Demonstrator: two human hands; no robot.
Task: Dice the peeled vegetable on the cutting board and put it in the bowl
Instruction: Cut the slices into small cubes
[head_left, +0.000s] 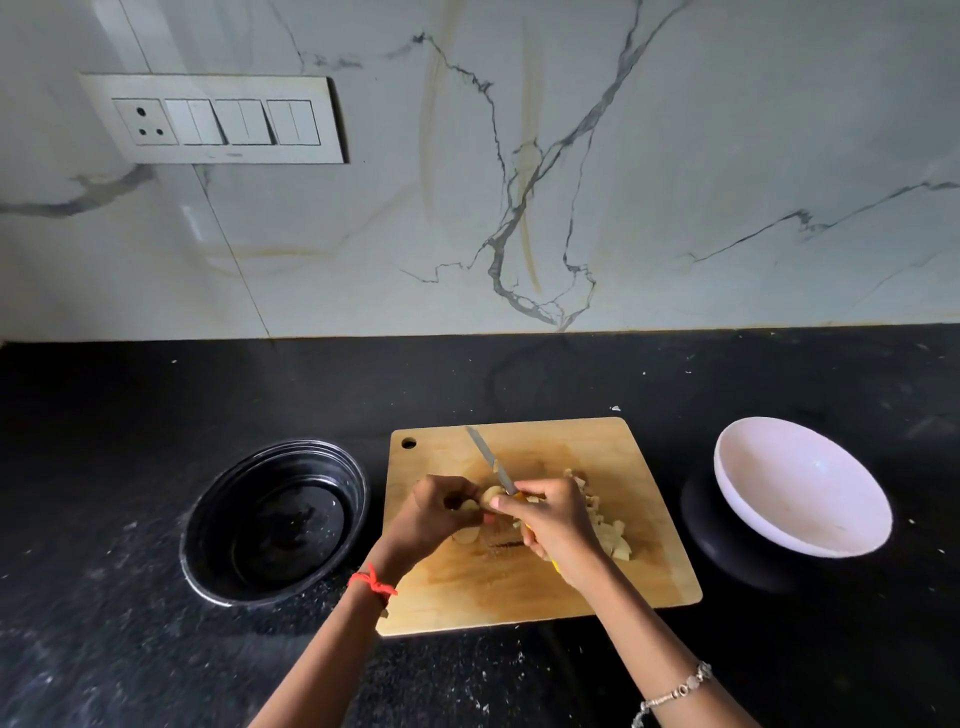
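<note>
both hands are over the middle of the board (571, 592), close together, fingertips nearly meeting.
left hand (434, 517): fingers curled round the vegetable (488, 498), a pale peeled lump held just above the board.
right hand (558, 525): wrapped round the knife (488, 460) handle, thumb against the vegetable. bits of yellow handle show under the palm. the blade points away and left, with its heel at the vegetable.
dice (608, 535): a pale heap on the board's right half, partly hidden behind the right hand.
one slice (465, 536) lies flat on the board under the left hand.
bowl (800, 488): white inside, dark outer wall, right of the board and apart from it. nothing in it.
black pan (270, 525): round, left of the board, close to its edge. a few pale specks inside.
readable text: the switch plate (213, 119) on the wall (675, 156) has one socket and three rocker pairs. there are small marks along its lower edge, too small to read.
the wall is grey-veined marble with yellowish streaks.
the surface (104, 623) is black stone with pale crumbs scattered on it.
red thread (373, 582) is tied on the left wrist, and a beaded bracelet (675, 693) is on the right.
in the way: the two hands cover most of the vegetable and the cut line, so i can't tell how deep the blade sits.
</note>
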